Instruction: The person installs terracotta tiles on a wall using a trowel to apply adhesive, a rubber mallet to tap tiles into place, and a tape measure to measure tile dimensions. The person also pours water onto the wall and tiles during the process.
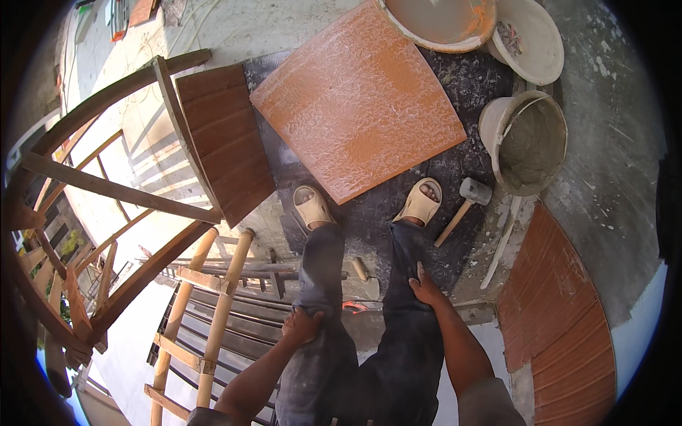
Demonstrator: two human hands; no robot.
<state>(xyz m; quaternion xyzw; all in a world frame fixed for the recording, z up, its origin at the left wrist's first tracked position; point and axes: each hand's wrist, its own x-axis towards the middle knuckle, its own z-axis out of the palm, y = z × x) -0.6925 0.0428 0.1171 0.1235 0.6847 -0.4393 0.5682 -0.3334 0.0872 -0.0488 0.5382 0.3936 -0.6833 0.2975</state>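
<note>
My left hand (302,324) is closed on my dark left trouser leg (320,266) near the knee. My right hand (424,286) grips the right trouser leg (394,330) a little higher in the picture. Beyond my sandalled feet (418,202), a large orange square tile (359,103) with white streaks lies on a dark, stained sheet (465,89). A rubber mallet (474,192) with a wooden handle rests right of my right foot. A bucket of grey mortar (529,153) stands beyond it. A small trowel (368,284) lies between my legs.
A basin of cloudy water (433,18) and a pale tub (533,50) sit at the top right. Wooden framing (114,189) and a bamboo ladder (217,316) take up the left. Brown wood-look panels (220,142) are at left of the tile and more (554,305) at lower right.
</note>
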